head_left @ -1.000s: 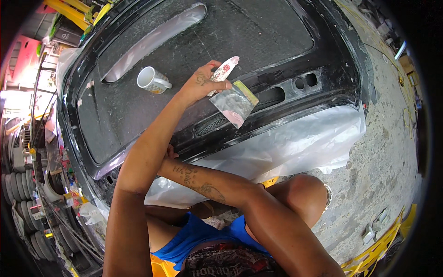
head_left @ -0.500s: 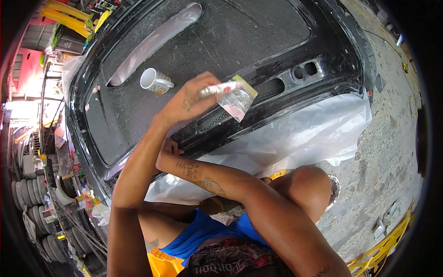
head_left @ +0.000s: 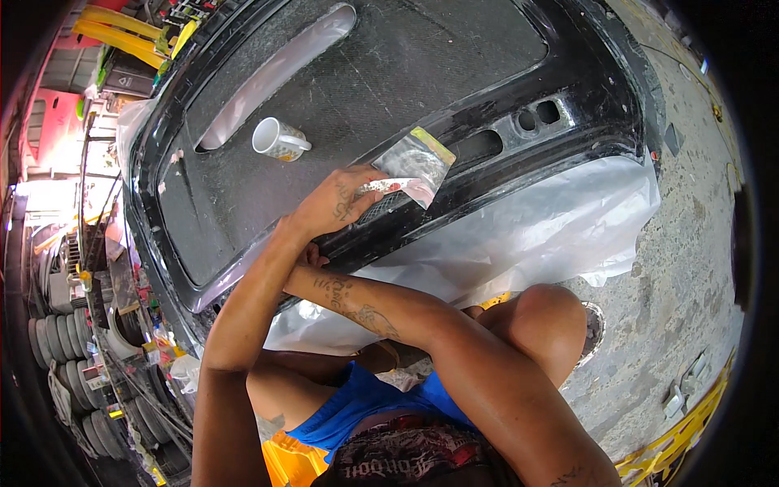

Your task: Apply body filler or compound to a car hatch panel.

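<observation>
My left hand (head_left: 341, 199) is closed round a slim white tool (head_left: 383, 186) with red marks; its exact kind is unclear. The tool's far end meets pink paste (head_left: 420, 191) at the near corner of a square, smeared flat sheet (head_left: 414, 159) with a yellow edge. That sheet lies on a large black vehicle body panel (head_left: 454, 203). Under my left wrist, my right hand (head_left: 312, 257) has curled fingers close to the panel's near edge. The left forearm hides much of it, and what it holds, if anything, cannot be seen.
A white patterned mug (head_left: 278, 140) stands on the panel left of the sheet. Pale plastic sheeting (head_left: 527, 219) spreads beneath the panel's near side. Stacked dark discs (head_left: 61, 341) and clutter lie far left. A yellow frame (head_left: 682, 442) is on the concrete floor at lower right.
My left hand has come down and nearer with the white tool, from above the sheet's middle to its pink corner. My right hand has shifted only slightly.
</observation>
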A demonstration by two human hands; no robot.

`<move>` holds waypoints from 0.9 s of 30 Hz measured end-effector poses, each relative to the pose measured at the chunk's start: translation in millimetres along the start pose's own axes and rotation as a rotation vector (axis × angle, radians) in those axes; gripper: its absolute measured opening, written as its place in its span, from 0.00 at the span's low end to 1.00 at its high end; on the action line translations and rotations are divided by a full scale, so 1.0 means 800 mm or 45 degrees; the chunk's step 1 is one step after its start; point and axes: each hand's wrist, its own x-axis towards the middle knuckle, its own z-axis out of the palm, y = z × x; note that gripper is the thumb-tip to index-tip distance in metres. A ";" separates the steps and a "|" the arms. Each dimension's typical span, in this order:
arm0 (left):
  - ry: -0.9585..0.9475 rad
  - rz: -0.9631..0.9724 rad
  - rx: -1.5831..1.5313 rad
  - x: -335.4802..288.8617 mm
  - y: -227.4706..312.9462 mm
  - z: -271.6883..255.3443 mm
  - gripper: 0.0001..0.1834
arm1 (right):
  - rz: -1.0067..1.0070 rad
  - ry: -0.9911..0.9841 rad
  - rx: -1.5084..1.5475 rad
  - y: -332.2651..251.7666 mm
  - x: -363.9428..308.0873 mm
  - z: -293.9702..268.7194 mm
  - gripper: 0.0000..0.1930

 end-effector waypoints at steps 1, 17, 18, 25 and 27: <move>0.009 0.030 0.036 -0.002 -0.004 0.000 0.13 | -0.007 0.003 0.001 -0.001 -0.002 -0.002 0.15; -0.395 0.324 0.488 0.065 0.009 -0.029 0.10 | 0.067 -0.190 -0.130 -0.003 0.026 -0.001 0.13; -0.396 0.318 0.488 0.065 0.009 -0.033 0.10 | 0.035 -0.168 -0.118 -0.003 0.020 -0.004 0.14; -0.695 0.096 0.410 0.086 0.021 -0.050 0.10 | -0.059 -0.149 -0.232 0.002 -0.001 -0.010 0.15; -0.755 0.038 0.378 0.098 0.028 -0.048 0.11 | -0.011 -0.173 -0.251 0.003 0.007 -0.003 0.17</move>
